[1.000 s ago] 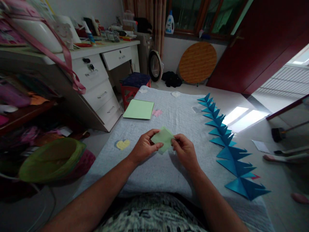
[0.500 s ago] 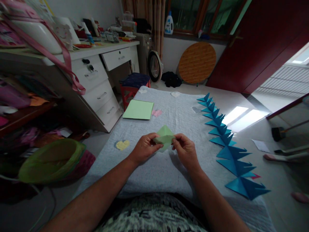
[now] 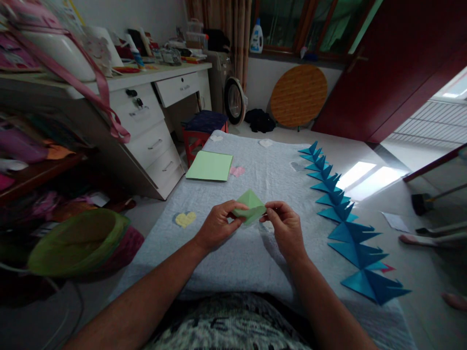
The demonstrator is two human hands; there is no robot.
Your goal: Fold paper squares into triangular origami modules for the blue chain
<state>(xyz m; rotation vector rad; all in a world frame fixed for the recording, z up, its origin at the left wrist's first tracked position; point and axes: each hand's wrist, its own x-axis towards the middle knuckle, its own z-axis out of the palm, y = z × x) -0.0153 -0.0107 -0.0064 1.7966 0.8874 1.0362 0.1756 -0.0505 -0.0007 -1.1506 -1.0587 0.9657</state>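
Observation:
A small folded piece of light green origami paper (image 3: 251, 200) is held up over the cloth, between my two hands. My left hand (image 3: 222, 221) pinches its left corner between thumb and fingers. At the right corner, the thumb and fingertips of my right hand (image 3: 284, 222) are closed on the paper. Beyond the hands lies a stack of square green paper (image 3: 209, 166), at the far left of the cloth. A row of folded blue paper cranes (image 3: 352, 231) runs along the right side.
A pale blue-grey cloth (image 3: 215, 262) with heart patches covers the work surface. To the left stand a lined waste bin (image 3: 78, 243) and a white desk (image 3: 153, 146). A red stool (image 3: 204, 127) stands past the far left corner.
My right hand has shifted slightly right with the paper's right corner. The lower part of the folded green paper now looks drawn up, with less showing below the fingers.

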